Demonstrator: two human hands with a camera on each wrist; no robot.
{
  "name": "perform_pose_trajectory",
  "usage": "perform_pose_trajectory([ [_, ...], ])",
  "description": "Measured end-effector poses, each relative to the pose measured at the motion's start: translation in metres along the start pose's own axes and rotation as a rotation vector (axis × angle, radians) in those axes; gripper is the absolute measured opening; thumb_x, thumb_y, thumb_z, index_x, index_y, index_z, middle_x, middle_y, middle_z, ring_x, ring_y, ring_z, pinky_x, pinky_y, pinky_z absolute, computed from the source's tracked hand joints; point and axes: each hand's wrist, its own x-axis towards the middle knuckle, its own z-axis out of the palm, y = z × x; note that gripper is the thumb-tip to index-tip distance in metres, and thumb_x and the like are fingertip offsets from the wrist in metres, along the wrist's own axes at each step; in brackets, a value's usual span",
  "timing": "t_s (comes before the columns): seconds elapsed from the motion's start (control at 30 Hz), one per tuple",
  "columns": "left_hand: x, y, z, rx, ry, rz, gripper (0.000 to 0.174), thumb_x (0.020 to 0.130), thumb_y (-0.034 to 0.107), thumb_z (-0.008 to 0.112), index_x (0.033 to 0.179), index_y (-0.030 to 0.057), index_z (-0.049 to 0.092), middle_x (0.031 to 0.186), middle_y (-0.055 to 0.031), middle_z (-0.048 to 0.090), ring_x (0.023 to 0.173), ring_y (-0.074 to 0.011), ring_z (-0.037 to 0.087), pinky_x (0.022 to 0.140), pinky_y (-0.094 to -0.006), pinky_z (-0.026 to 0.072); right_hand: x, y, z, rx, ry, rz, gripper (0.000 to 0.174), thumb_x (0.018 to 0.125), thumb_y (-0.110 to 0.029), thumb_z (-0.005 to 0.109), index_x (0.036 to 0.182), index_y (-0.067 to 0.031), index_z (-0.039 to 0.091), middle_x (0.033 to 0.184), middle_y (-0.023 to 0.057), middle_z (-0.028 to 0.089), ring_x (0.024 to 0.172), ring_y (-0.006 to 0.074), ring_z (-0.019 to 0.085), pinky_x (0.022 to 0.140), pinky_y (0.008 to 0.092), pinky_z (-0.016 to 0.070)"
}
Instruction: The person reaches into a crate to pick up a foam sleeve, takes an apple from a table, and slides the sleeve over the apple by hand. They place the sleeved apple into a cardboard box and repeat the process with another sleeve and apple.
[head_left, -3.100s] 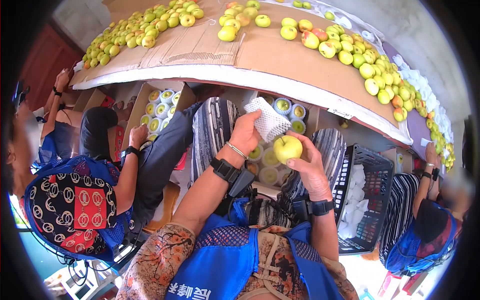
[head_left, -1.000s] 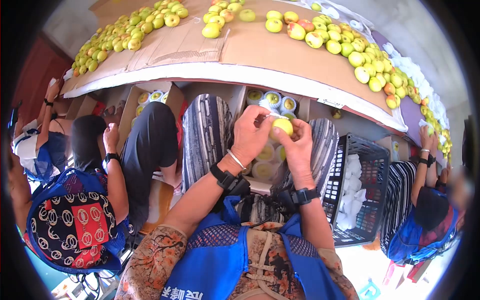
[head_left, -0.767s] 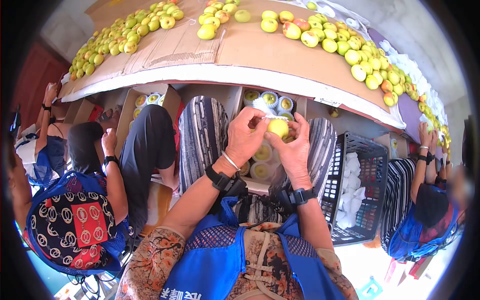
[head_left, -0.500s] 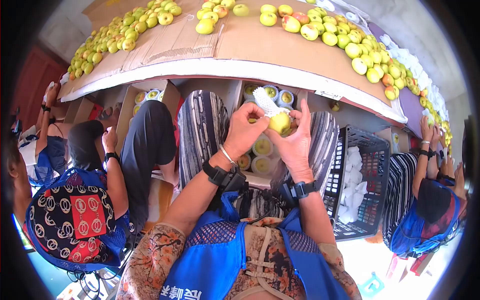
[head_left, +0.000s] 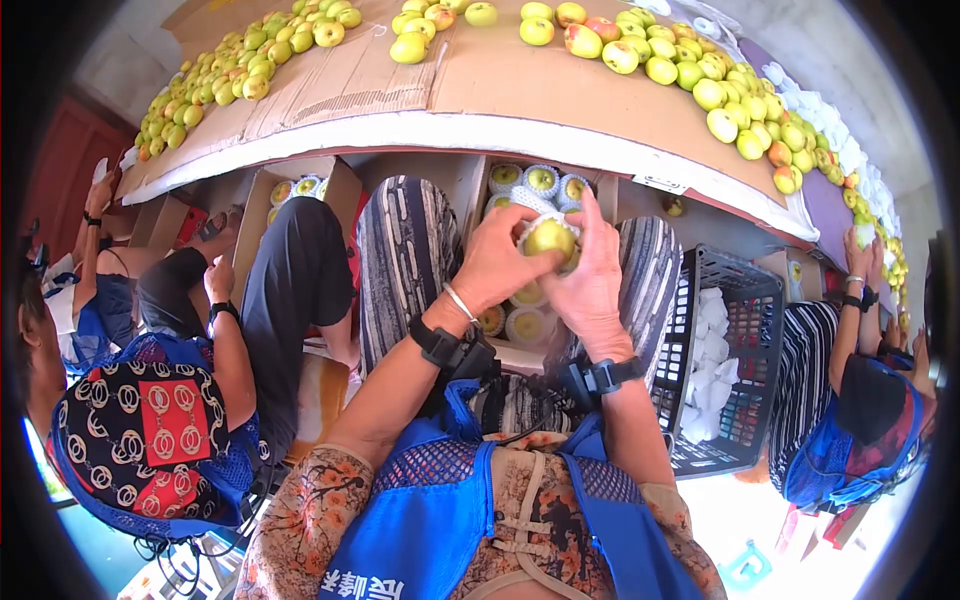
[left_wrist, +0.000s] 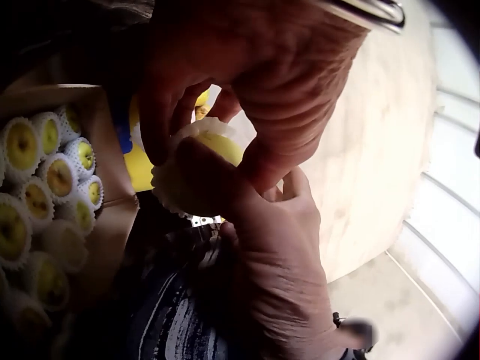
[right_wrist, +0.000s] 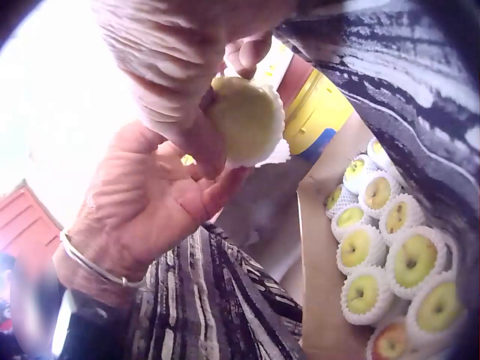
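Note:
Between both hands, over the lap, is a yellow-green apple (head_left: 550, 238) with a white foam net (right_wrist: 276, 142) around part of it. The left hand (head_left: 497, 262), with a bracelet at its wrist, holds the apple and net edge from the left. From the right, the right hand (head_left: 588, 275) grips the apple, thumb across its lower side. In the left wrist view the left hand (left_wrist: 262, 75) curls over the net's rim and the right hand (left_wrist: 274, 259) lies below. Under the hands a carton (right_wrist: 319, 247) holds netted apples (right_wrist: 362, 294) in rows.
A cardboard-covered table (head_left: 560, 95) with loose apples (head_left: 765, 125) spans the far side, its white edge above the knees. At the right stands a black crate (head_left: 730, 440) with white foam nets (head_left: 707, 365). People sit on both sides; another carton (head_left: 342, 200) is at the left.
The foam net, earlier held apart from the apple and then standing up over its top, is now down around it. Both hands have closed in around the apple.

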Motion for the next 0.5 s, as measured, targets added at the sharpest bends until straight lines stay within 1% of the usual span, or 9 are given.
perform_pose_trajectory([
  [0.1, 0.005, -0.003, -0.008, -0.371, -0.025, -0.143, 0.045, 0.076, 0.015, 0.080, 0.113, -0.0012, 0.060, 0.102, -0.0079, 0.066, 0.090, -0.0142, 0.064, 0.079, -0.0283, 0.0531, -0.002, -0.007, -0.013, 0.488, 0.035, 0.265, 0.076, 0.077, 0.001, 0.068, 0.145, -0.0031, 0.035, 0.116, 0.0149, 0.058, 0.100, 0.0217, 0.058, 0.080, 0.0343, 0.0517],
  [0.17, 0.007, 0.002, -0.013, -0.603, -0.044, -0.229, 0.045, 0.080, 0.015, 0.078, 0.117, -0.0020, 0.058, 0.103, -0.0085, 0.066, 0.092, -0.0133, 0.064, 0.078, -0.0263, 0.0553, -0.006, 0.004, -0.013, 0.560, 0.080, 0.331, 0.064, 0.082, 0.002, 0.064, 0.141, -0.0017, 0.040, 0.117, 0.0141, 0.058, 0.096, 0.0181, 0.059, 0.076, 0.0311, 0.0519],
  [0.2, 0.007, 0.004, -0.014, -0.639, -0.046, -0.245, 0.045, 0.080, 0.014, 0.078, 0.117, -0.0020, 0.058, 0.103, -0.0085, 0.066, 0.092, -0.0133, 0.064, 0.078, -0.0264, 0.0553, -0.009, 0.009, -0.011, 0.594, 0.102, 0.366, 0.058, 0.084, 0.003, 0.062, 0.138, -0.0010, 0.042, 0.118, 0.0137, 0.057, 0.094, 0.0163, 0.059, 0.074, 0.0295, 0.0520],
  [0.23, 0.006, 0.007, -0.015, -0.673, -0.048, -0.262, 0.045, 0.081, 0.014, 0.078, 0.118, -0.0019, 0.058, 0.103, -0.0084, 0.066, 0.092, -0.0132, 0.064, 0.078, -0.0264, 0.0554, -0.010, 0.011, -0.007, 0.560, 0.160, 0.346, 0.040, 0.088, 0.002, 0.058, 0.128, 0.0016, 0.051, 0.114, 0.0155, 0.059, 0.085, 0.0181, 0.062, 0.073, 0.0318, 0.0528],
  [0.27, 0.006, 0.009, -0.016, -0.707, -0.049, -0.278, 0.046, 0.081, 0.014, 0.078, 0.118, -0.0019, 0.058, 0.104, -0.0084, 0.066, 0.092, -0.0131, 0.064, 0.078, -0.0264, 0.0555, -0.011, 0.013, -0.006, 0.494, 0.130, 0.333, 0.037, 0.088, 0.001, 0.059, 0.125, 0.0021, 0.053, 0.111, 0.0162, 0.060, 0.084, 0.0188, 0.063, 0.074, 0.0319, 0.0528],
  [0.33, 0.005, 0.007, -0.015, -0.690, -0.071, -0.235, 0.045, 0.082, 0.013, 0.077, 0.119, -0.0020, 0.058, 0.104, -0.0083, 0.065, 0.093, -0.0130, 0.064, 0.079, -0.0266, 0.0554, -0.009, 0.009, -0.006, 0.366, 0.068, 0.307, 0.030, 0.088, -0.002, 0.060, 0.118, 0.0031, 0.057, 0.106, 0.0178, 0.062, 0.082, 0.0203, 0.064, 0.074, 0.0321, 0.0527],
  [0.37, 0.007, 0.007, -0.016, -0.681, -0.081, -0.210, 0.044, 0.082, 0.013, 0.077, 0.119, -0.0020, 0.058, 0.104, -0.0083, 0.065, 0.093, -0.0129, 0.064, 0.079, -0.0267, 0.0553, -0.008, 0.013, -0.002, 0.294, 0.118, 0.220, 0.022, 0.088, -0.003, 0.061, 0.108, 0.0039, 0.060, 0.098, 0.0186, 0.064, 0.081, 0.0225, 0.066, 0.071, 0.0326, 0.0529],
  [0.47, 0.007, 0.008, -0.017, -0.665, -0.094, -0.222, 0.045, 0.081, 0.012, 0.077, 0.119, -0.0024, 0.058, 0.105, -0.0081, 0.065, 0.094, -0.0132, 0.064, 0.082, -0.0272, 0.0546, -0.007, 0.015, 0.000, 0.235, 0.017, 0.343, 0.018, 0.086, -0.003, 0.063, 0.103, 0.0032, 0.061, 0.096, 0.0183, 0.064, 0.080, 0.0236, 0.067, 0.067, 0.0328, 0.0530],
  [0.5, 0.007, 0.007, -0.016, -0.656, -0.071, -0.206, 0.045, 0.081, 0.012, 0.077, 0.119, -0.0026, 0.058, 0.105, -0.0082, 0.066, 0.094, -0.0133, 0.064, 0.082, -0.0273, 0.0543, -0.007, 0.012, -0.001, 0.241, 0.020, 0.345, 0.018, 0.086, -0.004, 0.063, 0.102, 0.0027, 0.061, 0.095, 0.0167, 0.064, 0.079, 0.0225, 0.066, 0.066, 0.0328, 0.0529],
])
